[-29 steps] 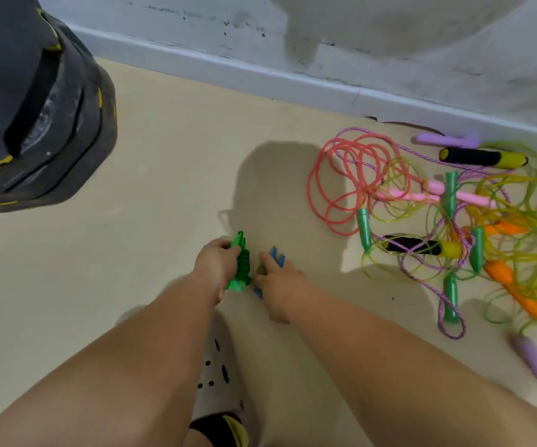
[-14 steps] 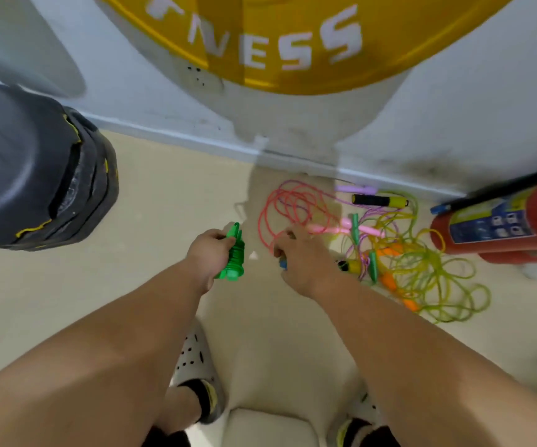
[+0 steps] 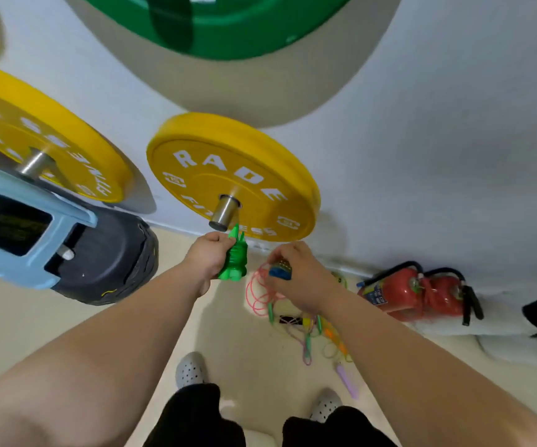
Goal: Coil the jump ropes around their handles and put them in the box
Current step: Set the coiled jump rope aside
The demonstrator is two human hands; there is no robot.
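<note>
Both full! The left grip (image 3: 208, 257) is wrapped round the coiled green rope (image 3: 235, 264), its long axis upright. Just right of it, the right grip (image 3: 297, 274) pinches a blue bundle (image 3: 280, 272). The loose ropes (image 3: 305, 337) lie below the right grip, nearer that hand. No box in sight.

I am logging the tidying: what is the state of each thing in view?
left hand: grips the green jump rope.
green jump rope: coiled around its handles, held off the floor.
right hand: grips the blue jump rope.
blue jump rope: bundled, held off the floor.
rope pile: loose and tangled on the floor.
fire extinguishers: lying on their sides by the wall.
</note>
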